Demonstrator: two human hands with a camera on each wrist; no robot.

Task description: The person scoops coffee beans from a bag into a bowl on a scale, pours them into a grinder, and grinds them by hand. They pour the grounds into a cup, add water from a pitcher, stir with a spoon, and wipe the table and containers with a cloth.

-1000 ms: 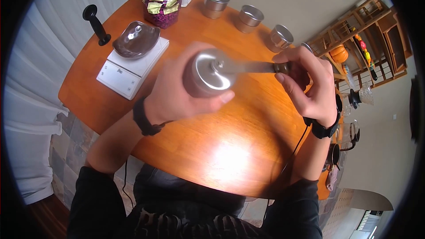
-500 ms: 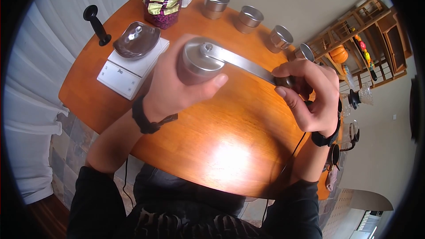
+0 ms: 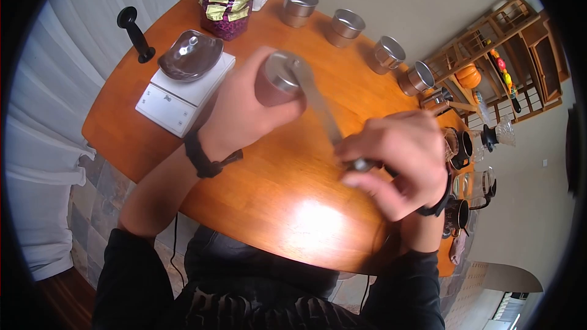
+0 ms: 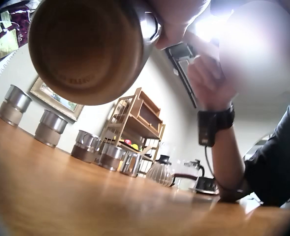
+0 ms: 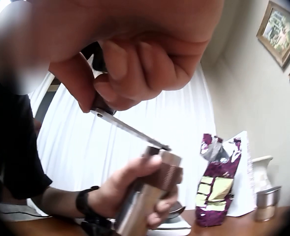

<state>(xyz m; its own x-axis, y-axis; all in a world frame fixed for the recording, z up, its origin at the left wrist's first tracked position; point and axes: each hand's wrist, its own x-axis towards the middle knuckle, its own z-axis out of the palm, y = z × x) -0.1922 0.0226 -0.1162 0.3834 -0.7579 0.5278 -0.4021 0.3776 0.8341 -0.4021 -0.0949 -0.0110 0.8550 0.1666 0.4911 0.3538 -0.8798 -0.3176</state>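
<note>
A steel hand coffee grinder (image 3: 276,85) is held over the table by my left hand (image 3: 247,113), fingers and thumb wrapped round its body. Its round base (image 4: 86,54) faces the camera in the left wrist view, lifted off the tabletop. From the grinder's top a flat metal crank arm (image 5: 130,129) reaches out toward my right hand (image 3: 406,159). That hand pinches the dark knob (image 3: 361,164) at the crank's end between thumb and fingers; motion blurs it in the head view. The knob is mostly hidden by fingers in the right wrist view.
On the left a white scale (image 3: 164,109) carries a dark glossy dish (image 3: 191,55), beside an upright black handled object (image 3: 137,36). A purple bag (image 3: 227,9) stands behind. Several steel cups (image 3: 347,26) line the far edge. Glass carafes (image 4: 160,172) stand at the right.
My right hand has swung the crank arm round toward my body, bringing the knob down and left. The left hand with the grinder has shifted slightly up and left.
</note>
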